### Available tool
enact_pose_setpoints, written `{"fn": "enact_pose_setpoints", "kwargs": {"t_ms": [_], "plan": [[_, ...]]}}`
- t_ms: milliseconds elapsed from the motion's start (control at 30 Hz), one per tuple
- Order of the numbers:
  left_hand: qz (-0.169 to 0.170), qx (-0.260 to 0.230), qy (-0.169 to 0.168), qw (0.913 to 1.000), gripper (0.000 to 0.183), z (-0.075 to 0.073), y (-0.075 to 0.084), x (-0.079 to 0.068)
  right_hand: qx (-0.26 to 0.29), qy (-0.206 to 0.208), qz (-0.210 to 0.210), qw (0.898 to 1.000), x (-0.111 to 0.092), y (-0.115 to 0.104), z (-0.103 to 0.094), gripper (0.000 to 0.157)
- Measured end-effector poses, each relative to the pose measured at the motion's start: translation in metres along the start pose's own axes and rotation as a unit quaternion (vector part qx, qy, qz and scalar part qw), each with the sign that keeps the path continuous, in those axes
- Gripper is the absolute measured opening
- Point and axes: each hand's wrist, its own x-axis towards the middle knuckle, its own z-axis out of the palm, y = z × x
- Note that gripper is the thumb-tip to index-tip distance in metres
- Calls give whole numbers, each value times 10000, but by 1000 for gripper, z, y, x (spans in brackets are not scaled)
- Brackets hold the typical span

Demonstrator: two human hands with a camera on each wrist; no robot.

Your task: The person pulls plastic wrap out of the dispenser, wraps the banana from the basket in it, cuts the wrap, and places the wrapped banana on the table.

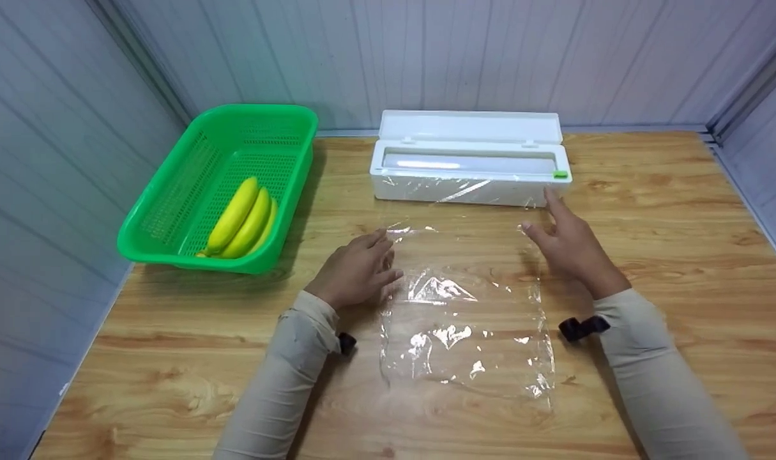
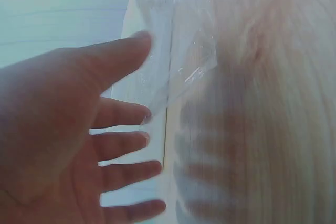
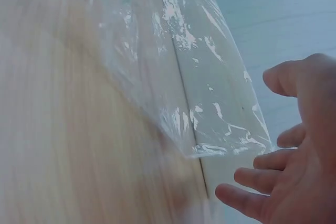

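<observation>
A sheet of clear plastic wrap [image 1: 451, 338] stretches from the front of a white wrap dispenser box [image 1: 419, 188] over the wooden table, creased and shiny. My left hand [image 1: 357, 269] is beside the sheet's left edge; in the left wrist view its fingers [image 2: 123, 145] are straight and spread, with the index fingertip close to the wrap. At the right edge, my right hand [image 1: 570, 246] has its fingers extended toward the box's right front corner. The right wrist view shows those fingers [image 3: 262, 177] spread near the wrap's edge; whether they touch it I cannot tell.
A green plastic basket [image 1: 301, 172] stands at the back left with yellow bananas [image 1: 234, 217] inside. The dispenser's lid [image 1: 471, 126] is raised toward the panelled wall [image 1: 451, 57], and a green slider [image 1: 560, 174] sits at its right end. Wooden tabletop [image 1: 669, 217] extends to the right.
</observation>
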Motion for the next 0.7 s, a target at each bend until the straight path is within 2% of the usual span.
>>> {"fn": "enact_pose_setpoints", "kwargs": {"t_ms": [100, 200, 300, 400, 467, 600, 700], "plan": [[31, -263, 462, 9986, 48, 1, -2, 2, 147, -39, 95, 9998, 3, 1, 4, 88], [92, -751, 995, 9922, 40, 3, -5, 6, 240, 40, 93, 9997, 4, 3, 4, 87], [160, -1337, 1555, 9786, 31, 4, -8, 10, 312, 154, 89, 9994, 5, 7, 4, 82], [59, -1918, 1912, 9626, 28, 4, -11, 17, 395, 207, 119, 9989, 5, 10, 5, 80], [-155, -2337, 1947, 9525, 34, 3, -13, 23, 401, 242, 100, 9989, 6, 11, 6, 80], [-709, -3085, 1610, 9348, 57, 0, -18, 40, 358, 303, 22, 9989, 10, 11, 8, 78], [-1053, -3362, 1416, 9251, 68, -2, -20, 52, 394, 286, -45, 9988, 12, 11, 10, 76]]}}
